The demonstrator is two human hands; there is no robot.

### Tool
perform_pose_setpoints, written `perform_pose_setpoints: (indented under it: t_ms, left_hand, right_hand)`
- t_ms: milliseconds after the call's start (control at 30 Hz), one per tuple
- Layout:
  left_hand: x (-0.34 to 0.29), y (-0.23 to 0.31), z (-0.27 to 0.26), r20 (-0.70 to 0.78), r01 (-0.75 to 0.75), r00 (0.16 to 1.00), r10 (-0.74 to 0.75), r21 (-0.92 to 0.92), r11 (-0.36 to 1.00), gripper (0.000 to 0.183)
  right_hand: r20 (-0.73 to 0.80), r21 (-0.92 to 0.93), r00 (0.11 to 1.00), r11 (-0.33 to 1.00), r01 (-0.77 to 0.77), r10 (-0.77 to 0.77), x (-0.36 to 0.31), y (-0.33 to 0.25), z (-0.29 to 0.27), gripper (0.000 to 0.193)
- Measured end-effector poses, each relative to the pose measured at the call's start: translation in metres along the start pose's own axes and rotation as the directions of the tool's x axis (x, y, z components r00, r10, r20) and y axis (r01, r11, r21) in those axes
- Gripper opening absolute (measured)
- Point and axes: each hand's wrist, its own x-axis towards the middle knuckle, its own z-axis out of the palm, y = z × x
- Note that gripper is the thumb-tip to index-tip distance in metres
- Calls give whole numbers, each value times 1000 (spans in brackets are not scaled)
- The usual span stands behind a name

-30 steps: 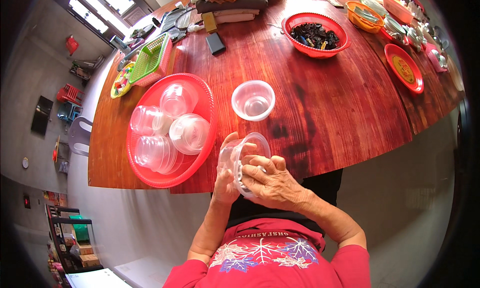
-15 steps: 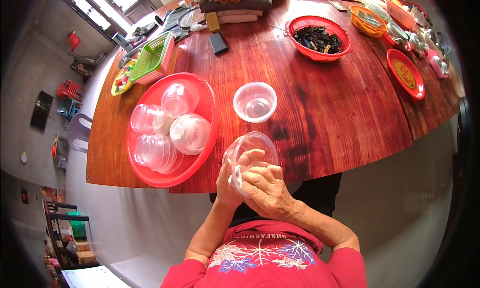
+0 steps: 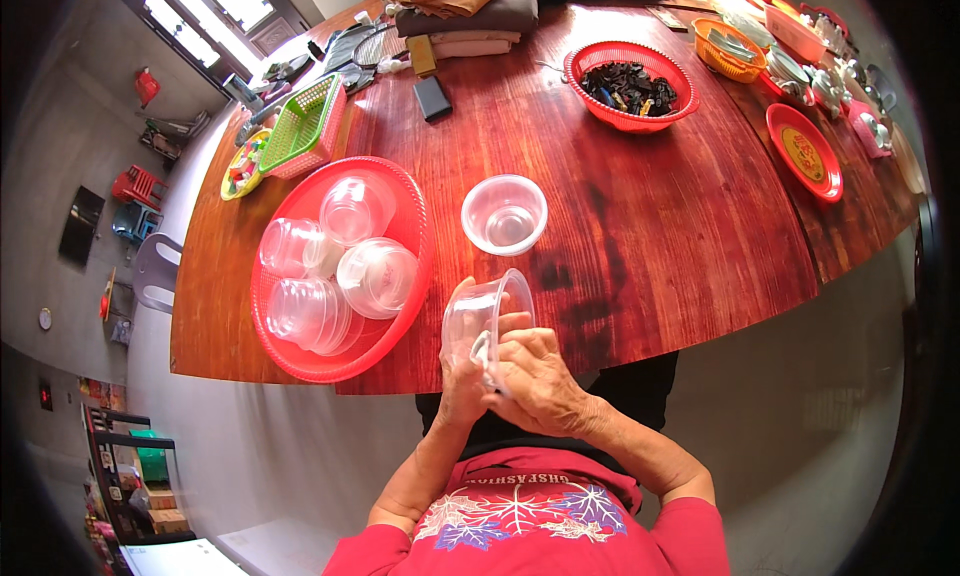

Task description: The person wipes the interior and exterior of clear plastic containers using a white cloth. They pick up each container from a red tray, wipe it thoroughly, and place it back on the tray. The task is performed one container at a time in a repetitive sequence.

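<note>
A clear plastic bowl (image 3: 468,318) is held on its side at the table's near edge, its rim facing right. My left hand (image 3: 460,388) is wrapped round its outer wall. My right hand (image 3: 538,384) is closed at the bowl's rim, fingers reaching inside, pressing a small crumpled white cloth or tissue (image 3: 481,348) to it. Just beyond, a second clear plastic bowl (image 3: 504,216) stands upright on the table. To the left, a round red tray (image 3: 422,276) holds several stacks of clear plastic bowls (image 3: 376,278).
A green and pink basket (image 3: 305,126) and a yellow dish (image 3: 243,166) stand at the left. Farther back are a black box (image 3: 433,99) and folded cloths (image 3: 470,21). A red basket (image 3: 632,124) of small dark pieces, an orange basket (image 3: 730,64) and a red plate (image 3: 805,153) lie right.
The held bowl has turned so its side wall shows more and its opening faces further right. My right hand has shifted slightly along the rim with the white cloth or tissue.
</note>
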Motion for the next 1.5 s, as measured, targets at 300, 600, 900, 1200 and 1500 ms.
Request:
perform_pose_setpoints:
  t_ms: [300, 600, 900, 1200, 1500]
  left_hand:
    - [-7, -8, -19, -15, 215, 973, -230, -308, 927, 66]
    - [-1, 7, -23, 39, 426, 903, -428, -220, 878, 57]
    - [-1, -6, -31, -77, 318, 932, -353, -288, 903, 63]
    - [2, 0, -28, 72, 495, 867, -494, -242, 835, 67]
    - [2, -3, 1, -50, 404, 806, -589, -680, 611, 65]
  right_hand:
    - [321, -561, 945, 790, 247, -68, -9, 19, -20, 36]
    - [202, -679, 979, 718, 152, -16, -14, 42, -25, 38]
    - [372, 3, 920, 991, -136, 125, -25, 20, -22, 45]
    - [247, -499, 968, 851, 165, -43, -26, 55, -31, 40]
    - [-90, -260, 992, 964, 58, -84, 22, 30, -18, 47]
